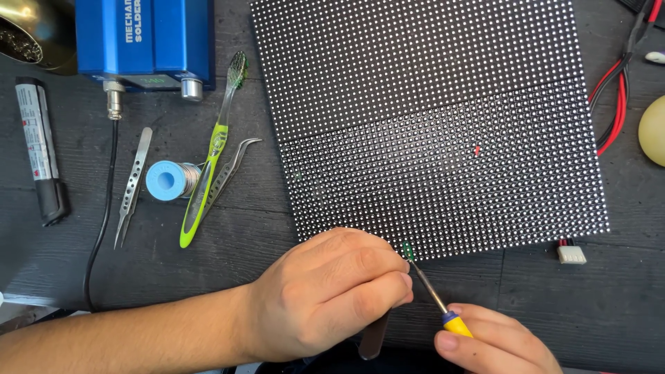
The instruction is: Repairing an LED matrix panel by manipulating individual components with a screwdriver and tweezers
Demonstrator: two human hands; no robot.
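Right hand (495,343): grip closed on yellow-handled tool (436,299), green tip at near edge of LED matrix panel (429,125). Left hand (332,294): fist closed over flat metal tool (374,337), beside shaft. Panel flat on dark counter (242,235); toothbrush (211,159), tweezers (131,183), solder spool (166,181) left.

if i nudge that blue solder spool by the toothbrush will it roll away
Probably not far: the solder spool seems to lie flange-up, wedged against the green toothbrush. It likely feels heavy for its size, being wound metal wire.
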